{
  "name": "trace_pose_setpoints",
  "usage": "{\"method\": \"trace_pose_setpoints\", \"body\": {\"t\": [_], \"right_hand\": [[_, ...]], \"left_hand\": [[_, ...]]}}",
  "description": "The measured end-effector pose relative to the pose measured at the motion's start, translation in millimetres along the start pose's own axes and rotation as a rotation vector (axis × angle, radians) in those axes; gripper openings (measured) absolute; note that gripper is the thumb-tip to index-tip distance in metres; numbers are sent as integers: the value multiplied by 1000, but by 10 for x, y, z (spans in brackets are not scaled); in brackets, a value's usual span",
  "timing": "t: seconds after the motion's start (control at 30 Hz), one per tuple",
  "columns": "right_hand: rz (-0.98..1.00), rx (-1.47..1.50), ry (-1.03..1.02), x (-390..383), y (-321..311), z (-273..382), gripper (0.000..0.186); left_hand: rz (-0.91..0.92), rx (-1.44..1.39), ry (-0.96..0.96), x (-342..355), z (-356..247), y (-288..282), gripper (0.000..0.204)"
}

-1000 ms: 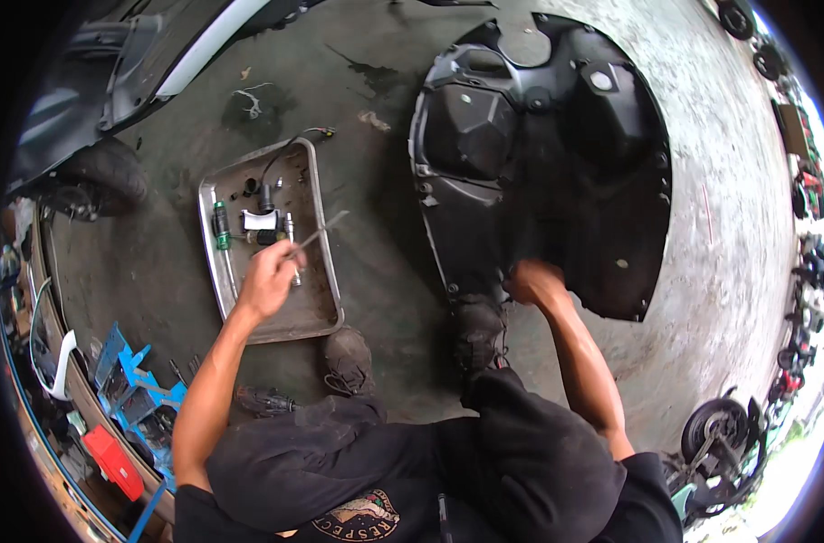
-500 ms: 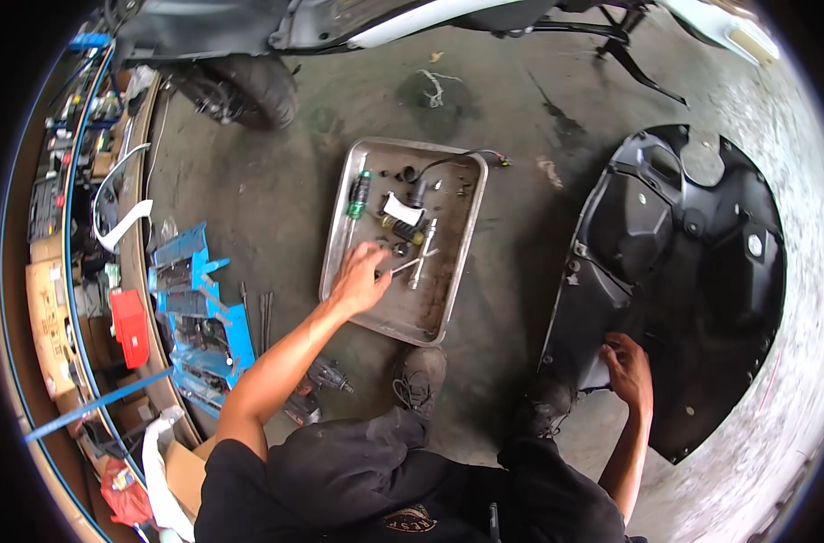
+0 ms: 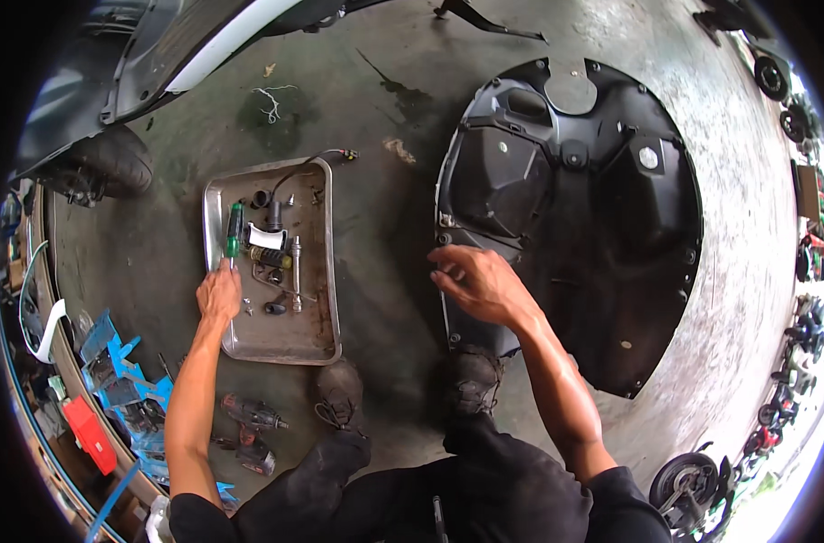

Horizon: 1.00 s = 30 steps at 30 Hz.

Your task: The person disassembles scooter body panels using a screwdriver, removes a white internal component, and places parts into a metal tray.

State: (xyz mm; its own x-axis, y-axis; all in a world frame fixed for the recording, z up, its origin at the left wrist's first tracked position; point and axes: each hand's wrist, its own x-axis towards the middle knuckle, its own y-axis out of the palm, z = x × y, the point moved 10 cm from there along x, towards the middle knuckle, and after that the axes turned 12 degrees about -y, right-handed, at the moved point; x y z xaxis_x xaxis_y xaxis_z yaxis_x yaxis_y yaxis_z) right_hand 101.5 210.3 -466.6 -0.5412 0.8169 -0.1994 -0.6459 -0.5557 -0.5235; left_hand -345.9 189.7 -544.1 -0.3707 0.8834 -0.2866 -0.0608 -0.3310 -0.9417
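My left hand (image 3: 219,291) is over the left rim of a shallow metal tray (image 3: 333,308). Its fingers are closed at the lower end of a green-handled screwdriver (image 3: 235,228), whose handle points away from me. Beside it in the tray lie a socket extension bar (image 3: 297,273), a white curved piece (image 3: 267,237), a black cylindrical part with a cable (image 3: 274,215) and a black socket-like piece (image 3: 274,309). My right hand (image 3: 484,282) hovers at the left edge of a large black plastic vehicle panel (image 3: 611,244), fingers loosely bent and apart, nothing visible in them.
A motorbike's wheel (image 3: 113,167) and white-striped body (image 3: 231,43) stand at the upper left. Two power drivers (image 3: 252,430) lie by my left leg. A blue tool holder (image 3: 127,371) and a red box (image 3: 91,436) are at the left. Another wheel (image 3: 685,484) is lower right.
The view has swung to the right. My left hand has moved from the tray's lower middle to the screwdriver at its left side. My right hand has reached farther forward over the panel's edge.
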Motion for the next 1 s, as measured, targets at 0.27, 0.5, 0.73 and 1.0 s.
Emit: {"method": "trace_pose_setpoints", "body": {"t": [0.27,0.5,0.73,1.0], "right_hand": [[-263,574,-134,190,-278,637,50],[-707,770,-304,5,-1407,1053,21],[-589,648,-309,4,-1616,596,63],[-458,537,-349,178,-1395,552,55]], "left_hand": [[71,-805,412,-832,-1377,-1541,25],[191,-993,1013,-1538,-3430,-2032,15],[454,-1015,1026,-1411,-4379,-1093,21],[259,-975,858,-1315,-4529,-842,16]]}}
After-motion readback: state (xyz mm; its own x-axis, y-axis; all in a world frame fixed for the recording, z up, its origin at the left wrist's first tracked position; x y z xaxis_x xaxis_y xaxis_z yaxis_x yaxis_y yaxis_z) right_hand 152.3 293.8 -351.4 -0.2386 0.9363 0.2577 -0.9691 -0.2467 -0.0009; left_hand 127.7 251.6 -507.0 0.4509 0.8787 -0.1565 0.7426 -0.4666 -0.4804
